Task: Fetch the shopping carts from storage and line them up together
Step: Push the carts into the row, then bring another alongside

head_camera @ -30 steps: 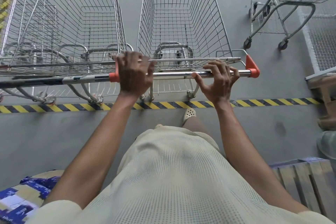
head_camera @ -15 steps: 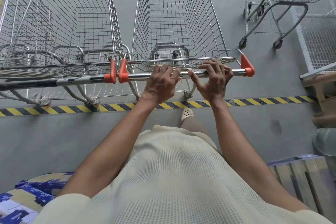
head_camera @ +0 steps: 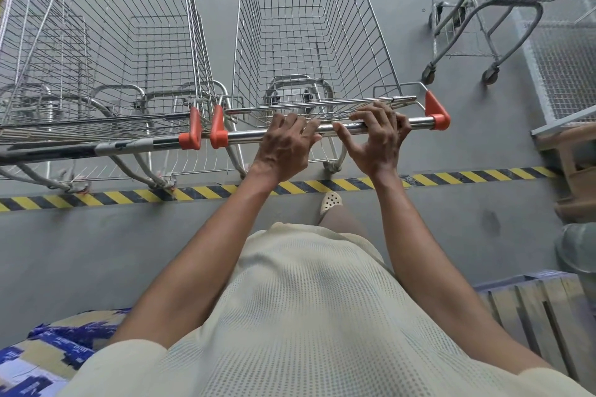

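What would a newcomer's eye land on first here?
The silver wire shopping cart dead centre, its chrome handle bar capped in orange, with the left hand resting on the bar and the right hand curled over it. Left of it stands a row of matching wire carts, handle ends nearly touching. A yellow-and-black hazard stripe crosses the grey floor under the wheels.
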